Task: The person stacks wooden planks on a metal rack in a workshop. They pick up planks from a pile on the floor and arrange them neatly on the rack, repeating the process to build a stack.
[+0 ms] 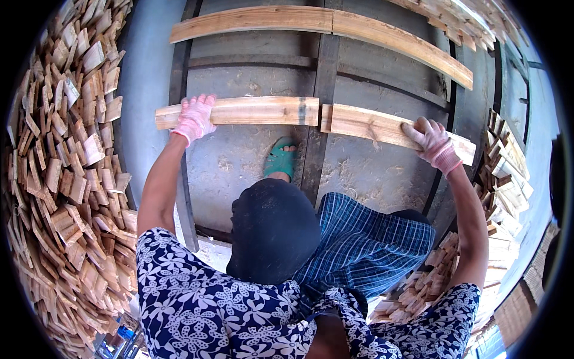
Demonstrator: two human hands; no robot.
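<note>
My left hand (196, 118), in a pale pink work glove, is closed over the outer part of a wooden plank (257, 111). A dark smudge crosses this plank near its inner end. On the other side my right hand (433, 142), gloved too, grips a second plank (373, 124) near its outer end. The two planks lie nearly end to end, a narrow gap between them, over a dark metal frame (314, 152). The short end of another wood piece (326, 118) shows in that gap, at the second plank's inner end. My thumbs are mostly hidden.
Farther off, two more planks (257, 19) (406, 45) lie end to end across the frame. A tall stack of boards (72, 173) fills the left; more boards (505, 173) are piled right. My foot in a green sandal (281, 157) stands between the frame's bars.
</note>
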